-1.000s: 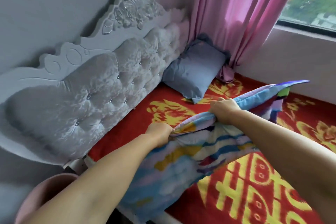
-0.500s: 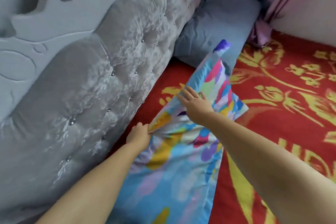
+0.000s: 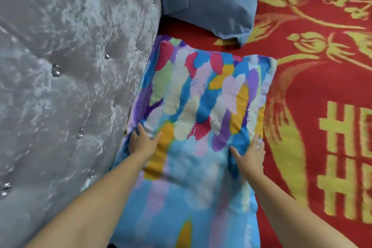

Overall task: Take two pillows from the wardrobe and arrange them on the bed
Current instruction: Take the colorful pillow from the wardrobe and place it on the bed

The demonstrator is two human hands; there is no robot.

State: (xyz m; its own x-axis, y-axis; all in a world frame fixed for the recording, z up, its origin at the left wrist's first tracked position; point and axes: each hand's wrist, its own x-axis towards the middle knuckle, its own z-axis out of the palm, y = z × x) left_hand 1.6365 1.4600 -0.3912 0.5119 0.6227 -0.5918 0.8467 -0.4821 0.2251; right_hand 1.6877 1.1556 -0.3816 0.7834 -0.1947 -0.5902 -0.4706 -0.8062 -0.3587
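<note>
A: Start with the big things. What fills the view?

B: The bed (image 3: 322,106), under a red cover with yellow patterns, and along its left side the grey tufted headboard (image 3: 60,86). A grey-blue pillow (image 3: 211,0) lies at the top, its left edge against the headboard.

A: And the second one?

B: The multicoloured pillow (image 3: 201,106) lies flat on the bed just below the grey-blue one, with a narrow strip of red cover between them. Its left edge sits against the base of the headboard. Its long axis runs from the person straight ahead, parallel to the headboard.

A: The hands?

B: Both lie spread and palm-down on the pillow's near half. The left hand (image 3: 144,143) presses at the headboard-side edge, fingers splayed, gripping nothing that I can see. The right hand (image 3: 250,156) rests flat near the outer edge, fingers extended, also closed on nothing.

A: So what does the next move turn on?

B: My guess is smoothing or squaring it up. The pillow stretches away from both hands, so any push goes along its length toward the grey-blue pillow. The left hand is nearer the headboard seam, the right nearer the free edge. The far right corner looks slightly skewed outward, so the right hand seems better placed to nudge it in line.
</note>
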